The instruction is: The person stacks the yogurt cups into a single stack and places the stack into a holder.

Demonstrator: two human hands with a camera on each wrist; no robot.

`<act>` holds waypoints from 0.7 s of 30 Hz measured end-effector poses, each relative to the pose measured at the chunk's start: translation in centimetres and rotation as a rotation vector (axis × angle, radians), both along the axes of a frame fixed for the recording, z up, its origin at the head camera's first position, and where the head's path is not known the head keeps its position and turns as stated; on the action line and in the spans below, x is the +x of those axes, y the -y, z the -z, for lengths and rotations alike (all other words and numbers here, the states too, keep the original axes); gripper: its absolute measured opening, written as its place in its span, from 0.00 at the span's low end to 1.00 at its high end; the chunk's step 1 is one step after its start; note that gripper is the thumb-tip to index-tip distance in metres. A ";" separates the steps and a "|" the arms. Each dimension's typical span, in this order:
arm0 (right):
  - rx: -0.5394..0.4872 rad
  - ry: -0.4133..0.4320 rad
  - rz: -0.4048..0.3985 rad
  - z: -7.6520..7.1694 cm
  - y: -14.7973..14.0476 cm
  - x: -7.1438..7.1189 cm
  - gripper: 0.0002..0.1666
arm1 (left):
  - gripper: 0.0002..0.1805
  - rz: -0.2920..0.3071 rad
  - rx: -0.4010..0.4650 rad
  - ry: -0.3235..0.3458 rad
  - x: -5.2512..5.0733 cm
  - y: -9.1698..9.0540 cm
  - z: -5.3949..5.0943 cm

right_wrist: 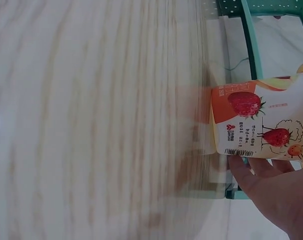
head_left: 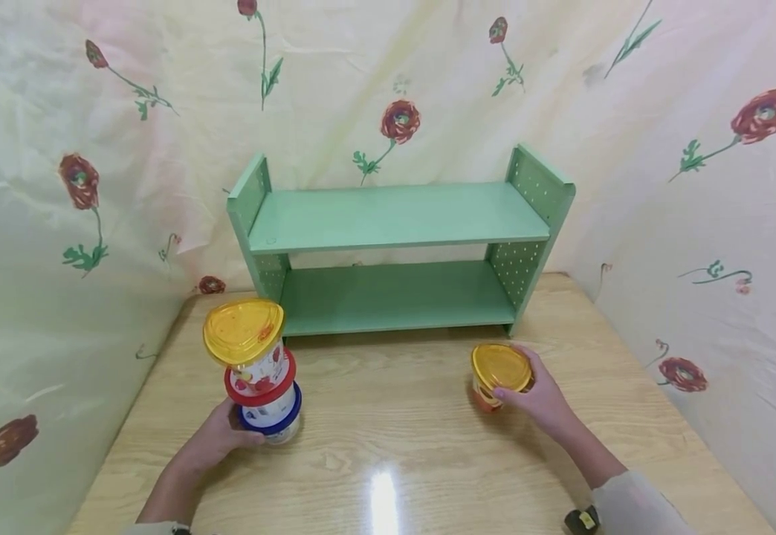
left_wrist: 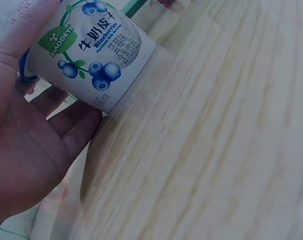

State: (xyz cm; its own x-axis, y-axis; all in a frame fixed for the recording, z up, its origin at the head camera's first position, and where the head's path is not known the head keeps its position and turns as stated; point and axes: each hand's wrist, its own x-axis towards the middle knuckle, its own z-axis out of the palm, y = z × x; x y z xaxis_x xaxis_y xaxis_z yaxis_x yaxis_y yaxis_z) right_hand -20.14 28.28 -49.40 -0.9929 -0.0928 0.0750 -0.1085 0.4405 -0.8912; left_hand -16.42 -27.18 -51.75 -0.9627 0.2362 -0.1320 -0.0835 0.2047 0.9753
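At the left of the head view stands a stack: a blue-lidded cup (head_left: 282, 431) at the bottom, a red-lidded cup (head_left: 270, 411) above it, and a yellow-lidded cup (head_left: 244, 331) on top. My left hand (head_left: 212, 440) grips the bottom cup, thumb in front; in the left wrist view that cup (left_wrist: 94, 55) shows blueberries. My right hand (head_left: 548, 397) holds another yellow-lidded cup (head_left: 500, 368) by its sides. The right wrist view shows strawberries on this cup (right_wrist: 261, 120), with the fingers (right_wrist: 241, 175) beside it.
A green two-tier shelf (head_left: 398, 215) stands at the back of the wooden table (head_left: 388, 401), against a flowered cloth (head_left: 334, 89). A dark object (head_left: 582, 520) lies by the right sleeve.
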 end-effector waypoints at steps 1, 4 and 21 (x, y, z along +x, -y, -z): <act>-0.002 0.001 -0.004 0.1 -0.1 0.0 0.57 | 0.55 0.001 0.003 0.000 0.0 0.0 0.1; -0.005 0.008 -0.008 0.2 -0.2 0.0 0.57 | 0.55 0.002 0.010 0.001 0.1 0.0 0.3; 0.005 -0.034 -0.045 -2.3 0.9 -0.9 0.52 | 0.55 0.010 0.010 -0.010 -0.1 0.0 0.3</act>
